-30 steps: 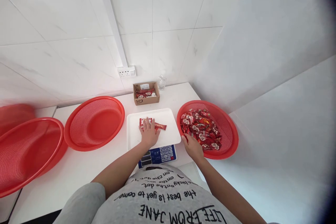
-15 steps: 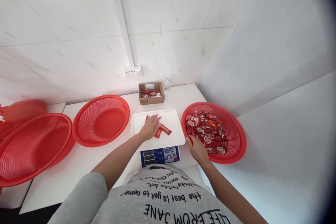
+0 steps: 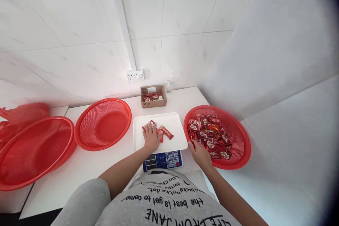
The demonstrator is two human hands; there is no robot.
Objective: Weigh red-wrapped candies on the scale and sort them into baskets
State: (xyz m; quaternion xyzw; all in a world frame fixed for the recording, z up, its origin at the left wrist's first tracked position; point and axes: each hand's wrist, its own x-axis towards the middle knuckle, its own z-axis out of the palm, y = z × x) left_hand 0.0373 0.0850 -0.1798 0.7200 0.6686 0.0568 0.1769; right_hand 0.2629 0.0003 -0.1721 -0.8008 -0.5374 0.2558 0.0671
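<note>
My left hand [image 3: 152, 139] lies palm down with fingers spread over a few small red packets [image 3: 167, 132] on the white tray [image 3: 174, 122]. Part of the packets is covered by the hand. Below the tray shows the blue panel [image 3: 169, 160] of a scale, with number keys and dark displays. On the right, my right hand [image 3: 200, 153] is closed on the near-left rim of a red plastic basket [image 3: 239, 143], which holds a heap of shiny red wrapped packets [image 3: 208, 136].
Behind the tray stands a small cardboard box [image 3: 153, 104] with red packets inside, beside a clear cup [image 3: 169, 85]. Two red baskets [image 3: 103, 127] stand to the left. A red bag [image 3: 29, 113] lies further left. The tiled wall carries a socket [image 3: 135, 75].
My left hand has shifted slightly down and its fingers now point away from me over the packets, which have moved a little. My right hand stays at the basket's rim.
</note>
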